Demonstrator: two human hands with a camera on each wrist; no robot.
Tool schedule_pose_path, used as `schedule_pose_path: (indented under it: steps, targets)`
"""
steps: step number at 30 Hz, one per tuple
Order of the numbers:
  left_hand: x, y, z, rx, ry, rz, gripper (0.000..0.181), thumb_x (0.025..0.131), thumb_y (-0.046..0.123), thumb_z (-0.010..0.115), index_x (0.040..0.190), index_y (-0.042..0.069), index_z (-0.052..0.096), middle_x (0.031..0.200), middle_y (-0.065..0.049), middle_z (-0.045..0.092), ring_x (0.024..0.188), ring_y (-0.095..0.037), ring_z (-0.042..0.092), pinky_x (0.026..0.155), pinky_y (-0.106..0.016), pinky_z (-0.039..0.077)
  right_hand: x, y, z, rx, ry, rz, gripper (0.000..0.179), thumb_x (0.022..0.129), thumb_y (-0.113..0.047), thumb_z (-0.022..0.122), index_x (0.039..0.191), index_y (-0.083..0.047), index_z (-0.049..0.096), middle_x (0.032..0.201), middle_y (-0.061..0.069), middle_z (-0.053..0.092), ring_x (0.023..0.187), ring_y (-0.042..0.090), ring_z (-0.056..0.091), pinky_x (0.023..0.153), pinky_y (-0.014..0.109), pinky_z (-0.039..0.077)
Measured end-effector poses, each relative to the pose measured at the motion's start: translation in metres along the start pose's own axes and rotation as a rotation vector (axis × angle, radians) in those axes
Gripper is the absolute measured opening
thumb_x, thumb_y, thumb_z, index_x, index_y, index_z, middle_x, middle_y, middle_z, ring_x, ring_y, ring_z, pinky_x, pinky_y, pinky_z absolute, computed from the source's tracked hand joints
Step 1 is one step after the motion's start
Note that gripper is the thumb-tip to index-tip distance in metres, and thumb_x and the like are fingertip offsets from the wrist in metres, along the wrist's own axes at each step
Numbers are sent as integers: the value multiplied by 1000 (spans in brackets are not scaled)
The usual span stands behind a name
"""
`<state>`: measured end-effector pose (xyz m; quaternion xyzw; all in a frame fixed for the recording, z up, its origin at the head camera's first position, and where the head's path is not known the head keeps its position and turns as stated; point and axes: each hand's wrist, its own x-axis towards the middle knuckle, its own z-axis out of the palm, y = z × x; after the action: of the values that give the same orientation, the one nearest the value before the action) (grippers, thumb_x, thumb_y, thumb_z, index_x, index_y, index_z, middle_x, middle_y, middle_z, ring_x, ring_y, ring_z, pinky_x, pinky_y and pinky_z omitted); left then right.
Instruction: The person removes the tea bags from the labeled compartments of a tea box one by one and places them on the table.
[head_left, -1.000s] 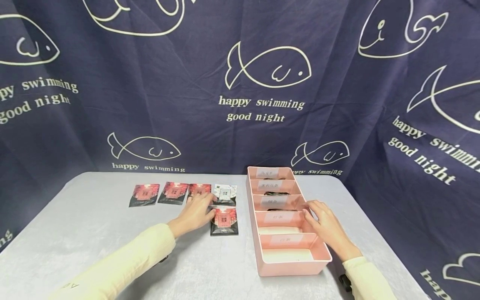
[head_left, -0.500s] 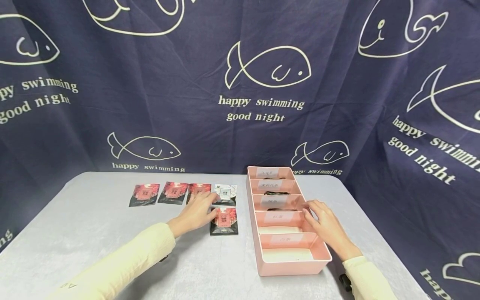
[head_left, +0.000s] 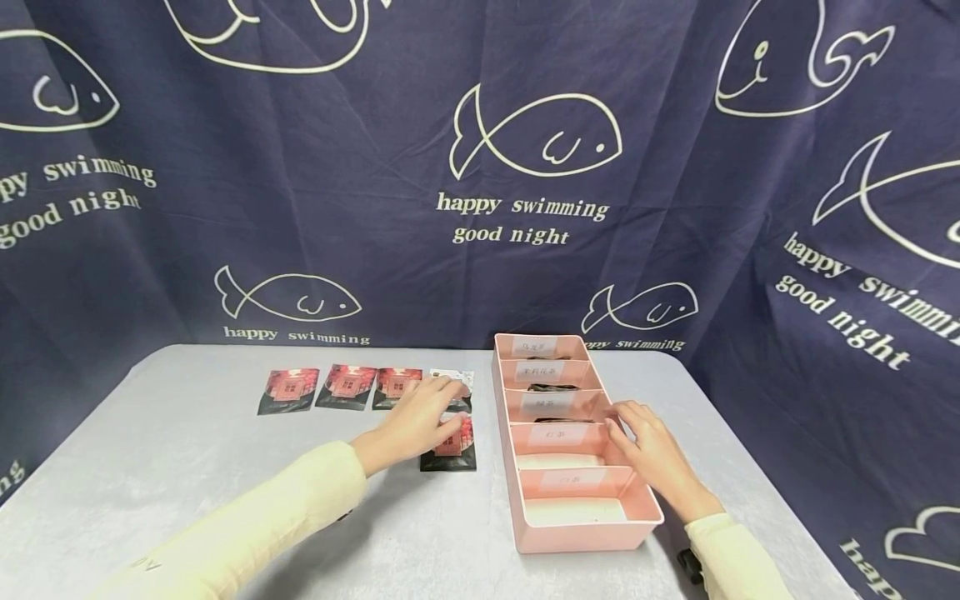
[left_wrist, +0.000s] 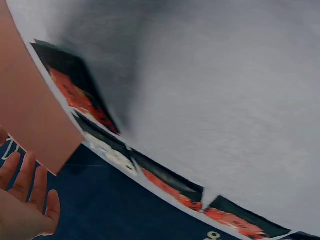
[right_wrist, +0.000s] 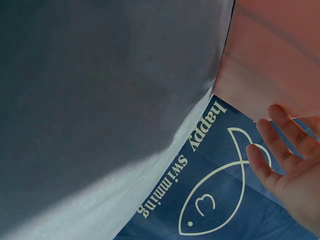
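My left hand (head_left: 418, 417) reaches over a white-and-black tea packet (head_left: 463, 405), covering part of it. Just below the thumb lies a red-and-black tea packet (head_left: 448, 460), partly hidden by that hand. Loosely spread fingers with nothing between them show on the left hand (left_wrist: 30, 200) in its wrist view. A pink divided box (head_left: 581, 538) stands to the right, with paper labels on its compartments. My right hand (head_left: 654, 450) rests at the box's right rim, fingertips on the edge. Its relaxed fingers (right_wrist: 287, 125) lie beside the outer wall in the right wrist view.
Three more red-and-black packets, the left one (head_left: 289, 391), the middle one (head_left: 347, 387) and the right one (head_left: 396, 385), lie in a row at the back left. Dark packets (head_left: 555, 387) stand in the box's rear compartments. A navy printed curtain (head_left: 405, 250) hangs behind the table.
My left hand has moved to the right, off the third red packet and over the white one and the front red one. The right hand and the box have stayed put.
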<state>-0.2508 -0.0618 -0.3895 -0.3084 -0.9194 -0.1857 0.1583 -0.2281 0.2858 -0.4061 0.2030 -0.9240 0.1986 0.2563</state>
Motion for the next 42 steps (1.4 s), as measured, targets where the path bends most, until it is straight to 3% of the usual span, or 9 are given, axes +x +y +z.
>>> schedule_pose_path:
  steps: [8, 23, 30, 42]
  targets:
    - [11, 15, 4, 6, 52, 97, 24, 86, 28, 58, 107, 17, 58, 101, 3, 61, 98, -17, 53, 88, -39, 39, 0, 0, 1, -7, 0, 1, 14, 87, -13, 56, 96, -4, 63, 91, 5, 62, 88, 22, 56, 79, 41, 43]
    - [35, 50, 15, 26, 12, 177, 23, 88, 31, 55, 106, 18, 59, 103, 6, 60, 96, -14, 50, 82, -35, 38, 0, 0, 0, 1, -4, -2, 14, 87, -12, 56, 97, -7, 64, 89, 0, 62, 85, 18, 54, 78, 36, 41]
    - [46, 54, 22, 83, -31, 204, 26, 89, 34, 55, 110, 20, 59, 108, 6, 59, 96, -14, 50, 82, -33, 37, 0, 0, 1, 6, -1, 7, 14, 87, -12, 56, 96, -6, 64, 90, 1, 62, 86, 19, 55, 78, 39, 42]
    - [55, 60, 27, 67, -82, 223, 22, 89, 35, 54, 106, 22, 60, 105, 7, 60, 97, -14, 50, 79, -31, 38, 0, 0, 1, 7, 0, 4, 13, 87, -13, 56, 96, -9, 64, 89, -1, 61, 85, 17, 54, 78, 36, 41]
